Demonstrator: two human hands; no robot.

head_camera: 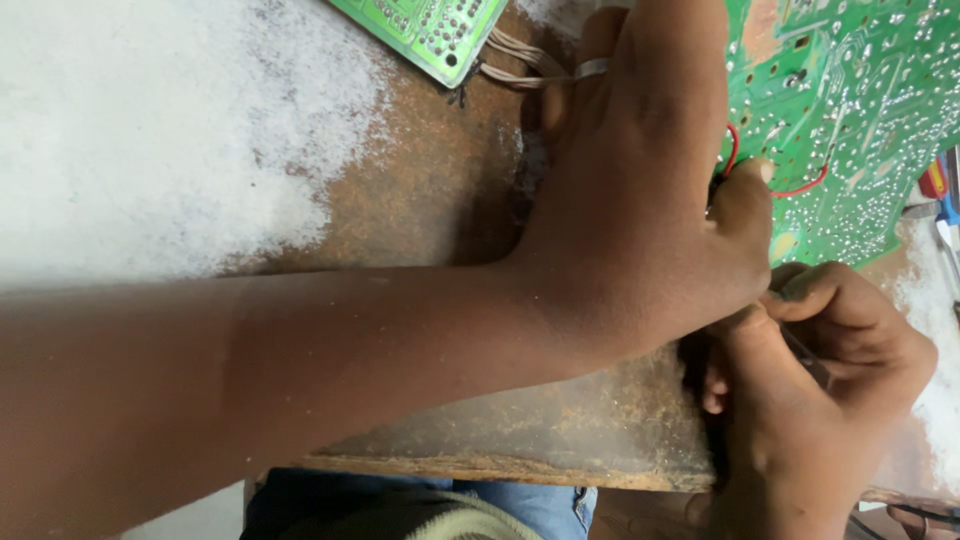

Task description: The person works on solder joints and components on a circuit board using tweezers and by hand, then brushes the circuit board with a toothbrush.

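Head view: left hand (640,200) lies flat, palm down, pressing the large green printed circuit board (850,110) at 2 o'clock, thumb beside a thin red wire loop (800,188). Right hand (820,400) at 4 o'clock is curled closed around a thin dark tool (805,352), mostly hidden. Smaller green circuit board (430,30) with beige wires (520,60) at 12 o'clock on the rusty brown metal worktop (430,190).

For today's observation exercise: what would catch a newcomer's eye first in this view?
The left hand and forearm sweep across the middle, pressing on a large green circuit board at top right, with a red wire by the thumb. Below it the right hand curls tight. A smaller green board lies at top centre on the rusty, white-dusted table.
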